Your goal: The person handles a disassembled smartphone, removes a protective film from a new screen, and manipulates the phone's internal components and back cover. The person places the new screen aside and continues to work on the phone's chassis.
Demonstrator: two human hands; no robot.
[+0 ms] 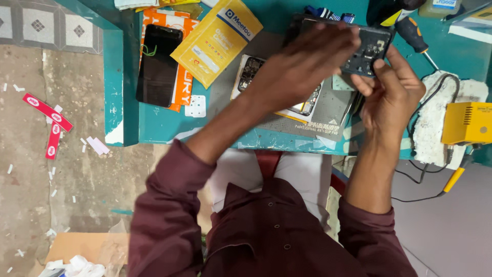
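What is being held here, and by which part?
A dark opened phone body: right hand grips its near edge, left hand lies across its left end.

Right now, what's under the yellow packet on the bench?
Under the yellow packet: an orange packet, which also carries the black phone. Its right corner overlaps the grey mat. Anything else beneath is covered.

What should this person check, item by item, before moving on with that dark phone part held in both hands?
1. Both hands on the part: ok. The left hand covers the dark phone frame from above; the right hand grips its near edge.
2. Part held over the teal table: ok.
3. Opened phone lying flat on the grey work mat: ok, partly hidden by the arm.
4. Screwdriver within reach: ok, beside the right hand.
5. Black phone safe from the edge: ok.
6. Small screws accounted for: cannot tell.
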